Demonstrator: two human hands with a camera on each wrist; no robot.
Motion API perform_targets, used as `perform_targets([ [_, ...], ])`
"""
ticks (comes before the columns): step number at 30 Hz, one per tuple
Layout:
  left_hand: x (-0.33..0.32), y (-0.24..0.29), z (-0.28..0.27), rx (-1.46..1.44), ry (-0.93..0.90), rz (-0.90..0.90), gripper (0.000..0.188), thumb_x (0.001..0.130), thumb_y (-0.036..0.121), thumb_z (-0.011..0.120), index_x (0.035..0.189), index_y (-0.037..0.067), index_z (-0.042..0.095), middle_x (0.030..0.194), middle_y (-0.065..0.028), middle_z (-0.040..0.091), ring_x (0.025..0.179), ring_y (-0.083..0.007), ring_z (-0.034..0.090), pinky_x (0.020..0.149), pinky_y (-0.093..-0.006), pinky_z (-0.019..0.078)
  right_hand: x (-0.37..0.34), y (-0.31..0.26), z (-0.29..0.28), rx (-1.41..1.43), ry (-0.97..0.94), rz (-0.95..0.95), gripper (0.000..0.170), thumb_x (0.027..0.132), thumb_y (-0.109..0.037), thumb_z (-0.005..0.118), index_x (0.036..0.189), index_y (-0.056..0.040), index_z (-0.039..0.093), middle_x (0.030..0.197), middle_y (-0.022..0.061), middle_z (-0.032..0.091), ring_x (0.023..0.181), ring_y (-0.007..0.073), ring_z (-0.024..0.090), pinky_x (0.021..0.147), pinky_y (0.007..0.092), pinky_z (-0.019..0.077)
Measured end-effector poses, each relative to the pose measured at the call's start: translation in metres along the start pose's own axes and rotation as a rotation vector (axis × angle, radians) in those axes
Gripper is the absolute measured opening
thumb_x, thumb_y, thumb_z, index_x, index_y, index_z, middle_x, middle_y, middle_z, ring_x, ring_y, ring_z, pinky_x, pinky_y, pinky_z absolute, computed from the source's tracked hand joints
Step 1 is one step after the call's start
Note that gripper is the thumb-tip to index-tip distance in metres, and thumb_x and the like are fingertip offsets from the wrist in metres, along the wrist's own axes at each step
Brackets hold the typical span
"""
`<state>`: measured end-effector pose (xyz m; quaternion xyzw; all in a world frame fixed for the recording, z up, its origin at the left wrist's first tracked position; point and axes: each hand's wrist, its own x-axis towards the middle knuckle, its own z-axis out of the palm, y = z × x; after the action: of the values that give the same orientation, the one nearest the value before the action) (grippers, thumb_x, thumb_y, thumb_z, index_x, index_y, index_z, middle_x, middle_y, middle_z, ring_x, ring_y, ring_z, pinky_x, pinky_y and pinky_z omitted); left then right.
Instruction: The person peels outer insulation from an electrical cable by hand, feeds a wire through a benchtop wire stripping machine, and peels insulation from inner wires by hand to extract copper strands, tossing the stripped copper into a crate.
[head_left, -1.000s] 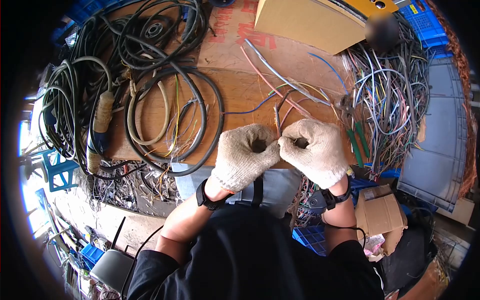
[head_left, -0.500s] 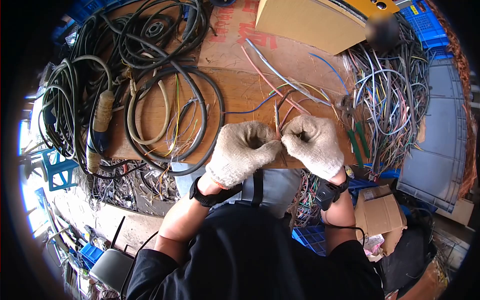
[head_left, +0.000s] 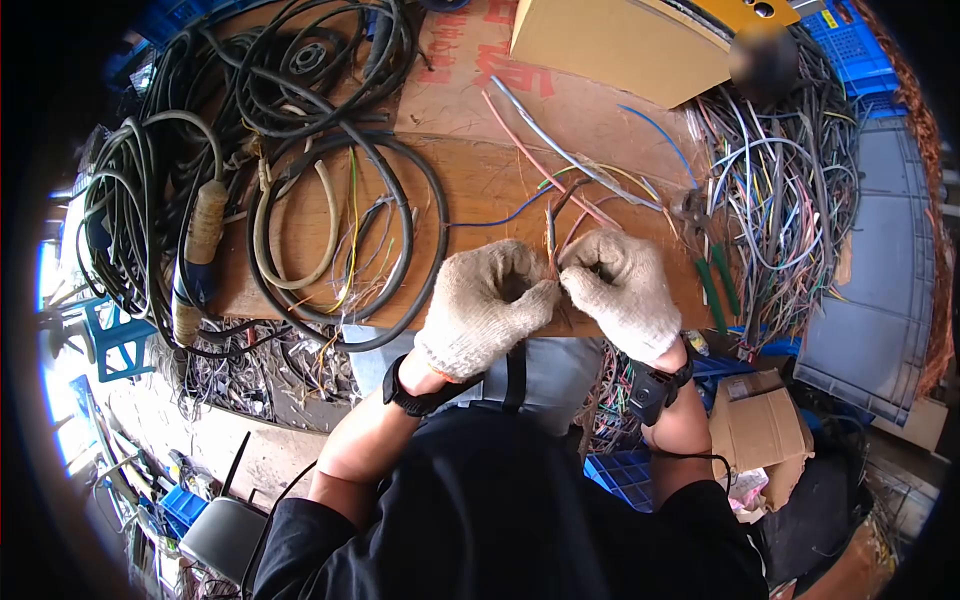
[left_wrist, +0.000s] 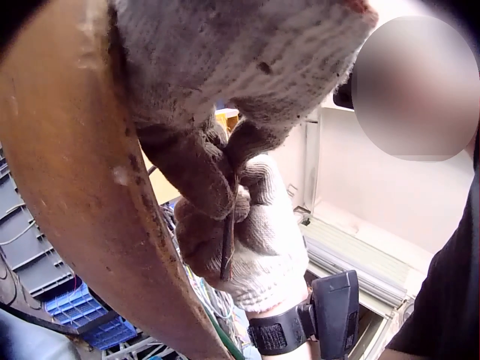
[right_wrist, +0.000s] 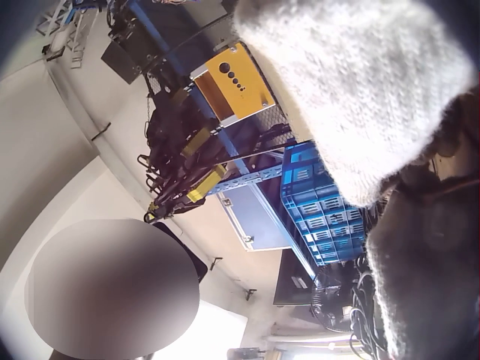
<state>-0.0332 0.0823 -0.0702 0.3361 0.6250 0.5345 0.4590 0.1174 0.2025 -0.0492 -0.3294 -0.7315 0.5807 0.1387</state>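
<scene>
Both hands wear off-white knit gloves and meet near the front edge of the wooden table. My left hand point(head_left: 485, 300) pinches a short dark cable point(head_left: 550, 232) between thumb and fingers. From that pinch one end sticks up over the table. In the left wrist view the cable point(left_wrist: 227, 249) hangs as a thin dark length below the left fingertips, in front of the right glove. My right hand point(head_left: 625, 295) has its fingers curled in and pinches the cable right beside the left fingertips. Gloves fill the near side of the right wrist view and hide the cable there.
Green-handled cutters point(head_left: 712, 270) lie right of the right hand. Loose wires point(head_left: 560, 150) spread beyond the hands. Coiled black cables point(head_left: 405, 250) cover the left side, and a heap of stripped wires point(head_left: 780, 200) the right. A cream box point(head_left: 610, 50) stands at the back.
Both hands have shifted slightly left and toward the body. The right hand has turned a little, and more of the cable shows between the fingertips.
</scene>
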Motion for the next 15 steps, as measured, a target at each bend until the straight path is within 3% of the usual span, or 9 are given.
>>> perform_targets([
  [3, 0.0, -0.002, 0.001, -0.052, 0.015, -0.003, 0.017, 0.084, 0.016, 0.074, 0.086, 0.0, 0.07, 0.072, -0.0067, 0.069, 0.066, -0.0081, 0.063, 0.062, -0.0269, 0.0514, -0.002, -0.004, 0.004, -0.09, 0.063, -0.101, 0.006, 0.087, -0.008, 0.071, 0.084, -0.0022, 0.07, 0.074, 0.004, 0.068, 0.064, 0.0093, 0.061, 0.06, 0.0272, 0.0495],
  [7, -0.001, -0.003, 0.004, -0.071, 0.052, 0.008, 0.018, 0.083, 0.017, 0.075, 0.088, 0.0, 0.07, 0.074, -0.0075, 0.07, 0.068, -0.0079, 0.063, 0.064, -0.0272, 0.0522, -0.007, -0.016, 0.004, -0.014, 0.07, -0.056, 0.008, 0.087, -0.01, 0.074, 0.085, -0.0027, 0.071, 0.075, 0.0036, 0.069, 0.067, 0.009, 0.064, 0.061, 0.0265, 0.0516],
  [9, 0.0, -0.007, 0.005, -0.043, 0.047, 0.02, 0.019, 0.083, 0.017, 0.075, 0.088, 0.0, 0.07, 0.074, -0.0082, 0.07, 0.068, -0.0087, 0.063, 0.064, -0.0276, 0.0526, -0.006, -0.021, -0.001, -0.276, 0.027, -0.147, 0.007, 0.084, -0.004, 0.075, 0.088, -0.0014, 0.07, 0.081, 0.0043, 0.07, 0.069, 0.0093, 0.065, 0.062, 0.0261, 0.0522],
  [10, 0.0, -0.009, 0.005, -0.016, 0.043, 0.032, 0.019, 0.083, 0.017, 0.075, 0.089, 0.0, 0.07, 0.075, -0.0089, 0.07, 0.067, -0.0095, 0.064, 0.064, -0.0279, 0.0529, -0.005, -0.022, -0.003, -0.277, 0.028, -0.147, 0.007, 0.084, -0.004, 0.075, 0.088, -0.0014, 0.07, 0.081, 0.0043, 0.07, 0.069, 0.0093, 0.065, 0.062, 0.0261, 0.0522],
  [15, -0.004, -0.002, 0.009, 0.072, 0.065, 0.028, 0.021, 0.082, 0.019, 0.076, 0.089, 0.0, 0.071, 0.075, -0.0113, 0.07, 0.066, -0.0123, 0.067, 0.064, -0.0288, 0.0535, -0.005, -0.028, -0.006, -0.322, 0.017, -0.152, 0.011, 0.083, -0.013, 0.078, 0.086, -0.0036, 0.072, 0.078, 0.0082, 0.072, 0.069, 0.0161, 0.069, 0.065, 0.0299, 0.0546],
])
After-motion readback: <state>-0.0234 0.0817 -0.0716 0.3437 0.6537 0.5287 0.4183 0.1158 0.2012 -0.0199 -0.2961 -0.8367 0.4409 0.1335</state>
